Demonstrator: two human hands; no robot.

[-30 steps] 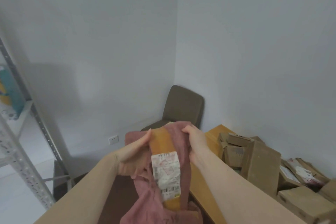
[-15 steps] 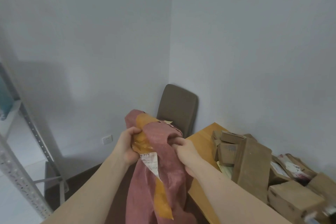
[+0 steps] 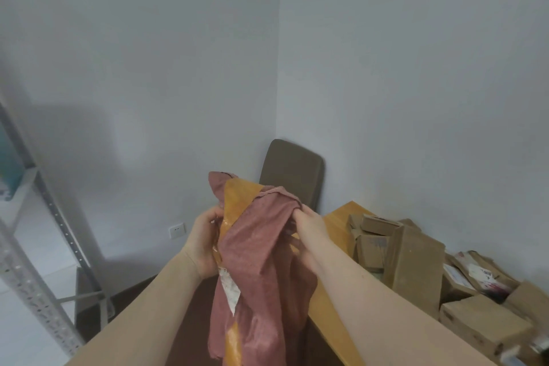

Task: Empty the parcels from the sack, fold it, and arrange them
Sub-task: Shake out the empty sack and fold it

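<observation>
Pinkish-red sack [image 3: 261, 270] with orange tape held up mid-frame, left hand [image 3: 205, 244] gripping its left edge, right hand [image 3: 310, 230] clutching bunched cloth at the top right. Right of it, wooden table [image 3: 332, 315] carries heaped cardboard parcels [image 3: 416, 264] against the white wall. Brown chair [image 3: 292, 171] stands in the far corner; metal shelving [image 3: 35, 252] at left.

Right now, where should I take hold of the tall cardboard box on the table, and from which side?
Grip the tall cardboard box by its two long side faces near the upper end, coming from above. It stands on end above the smaller parcels, which crowd its base on the wooden table, so probably only its top is free.
</observation>
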